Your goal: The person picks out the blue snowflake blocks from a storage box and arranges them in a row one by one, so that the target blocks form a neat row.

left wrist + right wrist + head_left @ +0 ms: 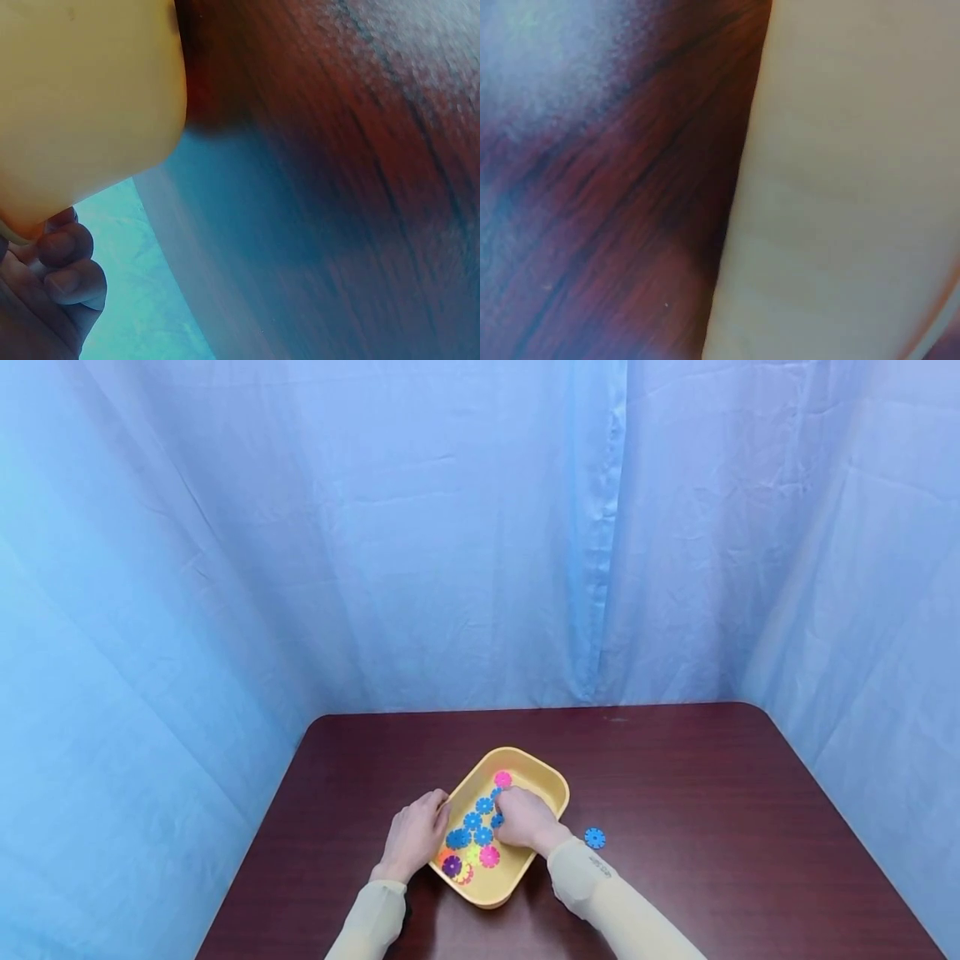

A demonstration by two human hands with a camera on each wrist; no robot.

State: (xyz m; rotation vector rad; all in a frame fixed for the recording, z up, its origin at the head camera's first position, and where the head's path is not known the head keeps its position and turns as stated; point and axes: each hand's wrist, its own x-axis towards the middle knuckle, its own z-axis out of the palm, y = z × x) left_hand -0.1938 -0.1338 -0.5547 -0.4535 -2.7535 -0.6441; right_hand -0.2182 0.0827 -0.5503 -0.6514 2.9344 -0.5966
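A yellow plastic basin (517, 867) stands tilted over the table, with notched plastic building discs gathered toward its lower left. My left hand (414, 833) grips the basin's left rim; in the left wrist view its curled fingers (71, 281) are at the basin's edge. Inside the basin, my right hand (525, 818) has curled fingers with a blue notched disc (497, 820) at the fingertips. Around it lie several blue discs (472, 821), a pink disc (502, 779), another pink disc (490, 857) and a purple disc (452, 866). The right wrist view shows the basin's outer wall (840, 180) but no fingers.
A single blue disc (595, 837) lies on the dark red wooden table (675, 777), right of the basin. Light blue curtains (450, 568) hang behind the table and along both sides.
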